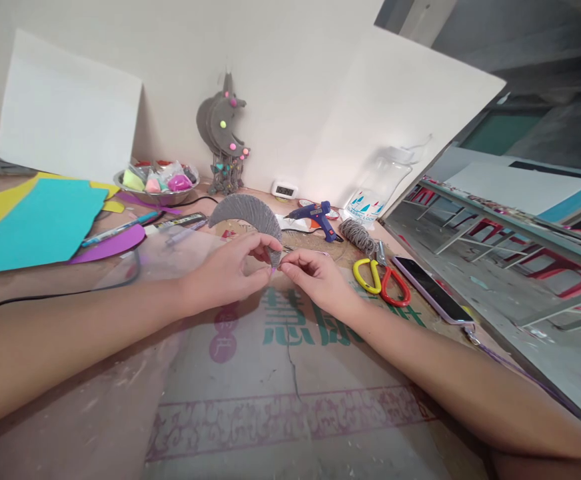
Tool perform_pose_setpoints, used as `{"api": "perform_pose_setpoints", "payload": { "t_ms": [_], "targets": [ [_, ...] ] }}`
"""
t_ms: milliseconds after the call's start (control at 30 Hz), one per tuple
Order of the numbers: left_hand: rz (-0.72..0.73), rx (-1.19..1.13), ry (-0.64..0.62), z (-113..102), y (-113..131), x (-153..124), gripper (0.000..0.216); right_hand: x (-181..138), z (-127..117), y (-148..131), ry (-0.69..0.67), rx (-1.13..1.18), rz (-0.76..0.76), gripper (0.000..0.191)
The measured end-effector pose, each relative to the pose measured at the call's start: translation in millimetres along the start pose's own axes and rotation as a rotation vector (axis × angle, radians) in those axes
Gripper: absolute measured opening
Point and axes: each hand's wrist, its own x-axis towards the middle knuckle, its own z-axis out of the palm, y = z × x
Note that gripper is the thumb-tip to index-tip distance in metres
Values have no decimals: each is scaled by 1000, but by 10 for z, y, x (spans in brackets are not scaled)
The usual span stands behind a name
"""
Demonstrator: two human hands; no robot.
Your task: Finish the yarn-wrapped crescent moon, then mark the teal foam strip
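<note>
A crescent moon shape wrapped in grey yarn stands tilted above the table, its lower tip between the fingers of my left hand. Thumb and forefinger of my left hand are closed on that tip. My right hand pinches close beside the same tip, apparently on the end of the yarn; its fingers partly hide what they hold. A thin dark strand runs down over the printed plastic sheet beneath my hands.
Behind lie a blue glue gun, a yarn bundle, scissors and a phone. A bowl of clay packs and coloured sheets are left. A decorated grey moon hangs against the board; a plastic jar stands right.
</note>
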Motion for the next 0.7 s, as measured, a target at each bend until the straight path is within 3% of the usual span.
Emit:
{"api": "perform_pose_setpoints", "payload": {
  "t_ms": [700],
  "targets": [
    [-37,-72,6,-2,22,21,31,-3,4,30,41,32,11,14]
  ]
}}
